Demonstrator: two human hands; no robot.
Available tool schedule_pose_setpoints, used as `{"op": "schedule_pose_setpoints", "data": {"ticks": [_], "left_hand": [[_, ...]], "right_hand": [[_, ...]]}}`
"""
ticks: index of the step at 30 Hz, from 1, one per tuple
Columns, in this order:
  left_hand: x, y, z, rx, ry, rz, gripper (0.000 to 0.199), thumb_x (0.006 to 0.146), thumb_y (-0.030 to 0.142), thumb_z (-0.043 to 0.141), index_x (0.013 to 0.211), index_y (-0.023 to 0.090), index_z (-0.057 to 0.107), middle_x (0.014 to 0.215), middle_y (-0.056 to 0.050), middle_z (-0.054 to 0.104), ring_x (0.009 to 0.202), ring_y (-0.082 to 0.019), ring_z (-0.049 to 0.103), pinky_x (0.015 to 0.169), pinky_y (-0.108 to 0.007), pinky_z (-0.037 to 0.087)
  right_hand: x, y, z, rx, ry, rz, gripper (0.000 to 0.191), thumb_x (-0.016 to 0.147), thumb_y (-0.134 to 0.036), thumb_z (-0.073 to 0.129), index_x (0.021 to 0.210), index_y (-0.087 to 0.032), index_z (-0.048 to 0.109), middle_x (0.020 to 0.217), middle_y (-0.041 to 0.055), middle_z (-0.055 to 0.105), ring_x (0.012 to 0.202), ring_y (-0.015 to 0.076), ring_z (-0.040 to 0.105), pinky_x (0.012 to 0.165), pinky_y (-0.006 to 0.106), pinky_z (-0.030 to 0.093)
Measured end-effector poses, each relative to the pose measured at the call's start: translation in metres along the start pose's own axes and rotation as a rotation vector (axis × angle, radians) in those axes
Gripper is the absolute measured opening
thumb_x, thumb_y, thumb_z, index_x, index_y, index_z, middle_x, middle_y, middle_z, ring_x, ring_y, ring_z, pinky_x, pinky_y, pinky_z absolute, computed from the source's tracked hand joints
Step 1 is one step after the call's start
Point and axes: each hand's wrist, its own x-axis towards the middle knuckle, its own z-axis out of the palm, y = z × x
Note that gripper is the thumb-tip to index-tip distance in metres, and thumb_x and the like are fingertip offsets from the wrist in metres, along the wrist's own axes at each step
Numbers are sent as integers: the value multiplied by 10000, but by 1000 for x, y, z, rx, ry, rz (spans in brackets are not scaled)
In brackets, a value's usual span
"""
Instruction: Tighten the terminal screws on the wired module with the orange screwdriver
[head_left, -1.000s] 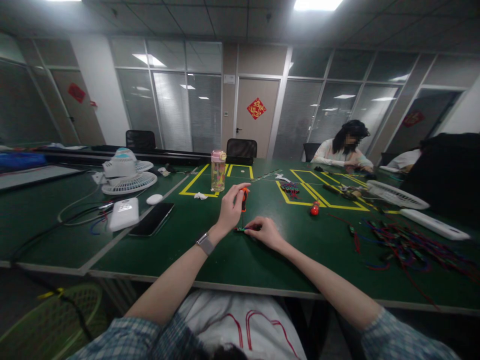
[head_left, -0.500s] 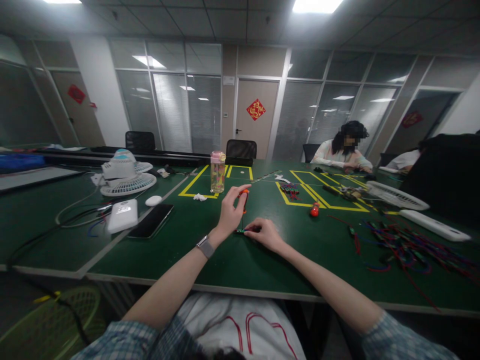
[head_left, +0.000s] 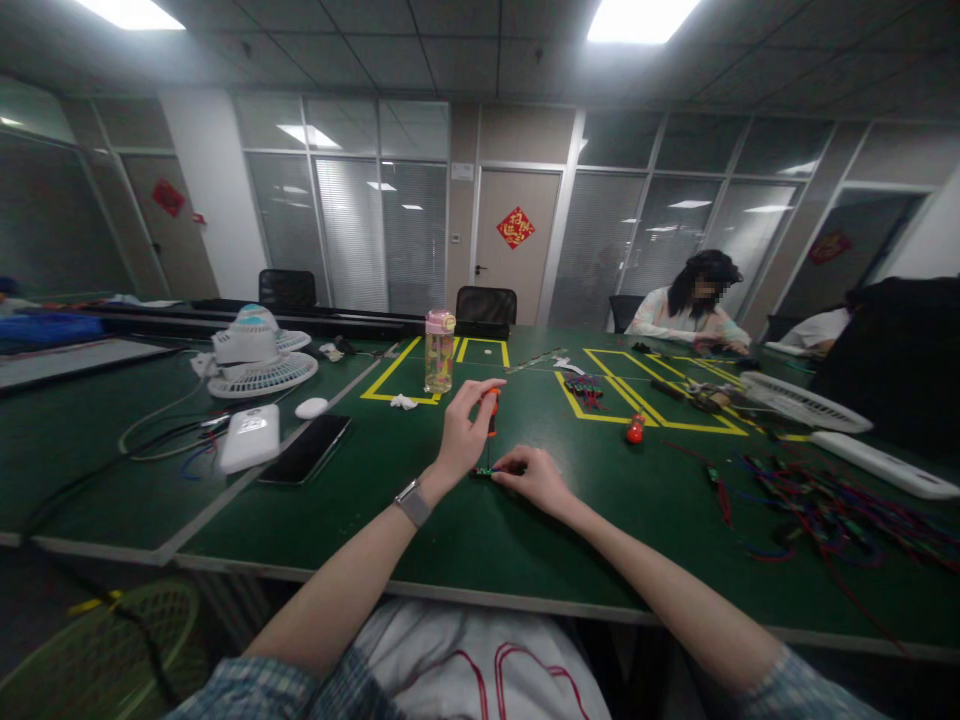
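Observation:
My left hand (head_left: 463, 432) grips the orange and black handle of a screwdriver (head_left: 493, 412), which stands upright with its thin shaft pointing down. The shaft's lower end meets a small green terminal block or circuit board (head_left: 484, 472) lying on the table; its exact kind is too small to make out. From the right, the fingertips of my right hand (head_left: 536, 477) pinch this green piece and hold it against the tabletop. A grey-banded watch (head_left: 412, 502) sits on my left wrist.
On the green table (head_left: 420, 560), a bottle (head_left: 439, 352) stands ahead; a phone (head_left: 306, 450), power bank (head_left: 250, 438) and fan (head_left: 259, 355) lie left. Rightward are a red-orange screwdriver (head_left: 635, 428) and tangled wired parts (head_left: 817, 515). A person (head_left: 694, 300) sits across.
The view has tilted up slightly, so everything sits a little lower in the picture. Both hands keep their places at the screwdriver and the green piece; the left fingers have shifted slightly around the handle.

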Motion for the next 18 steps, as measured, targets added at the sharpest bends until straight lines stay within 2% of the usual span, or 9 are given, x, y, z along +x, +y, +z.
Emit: {"op": "schedule_pose_setpoints", "data": {"ticks": [5,18], "left_hand": [[-1,1,0,21,42,2,175,889,289,529,995,230,654,888,-19,520,821,-131,533,779,-262,449],[-1,-1,1,0,28,21,195,917,241,473,1012,209,640,928,-33,583,888,-144,556,793,-266,451]], "right_hand": [[0,2,1,-8,9,-10,118,713,-208,687,797,-160,754,746,48,683,665,148,595,619,239,436],[0,1,1,0,7,-7,123,707,-211,688,795,-156,754,726,49,684,661,150,598,620,236,442]]}}
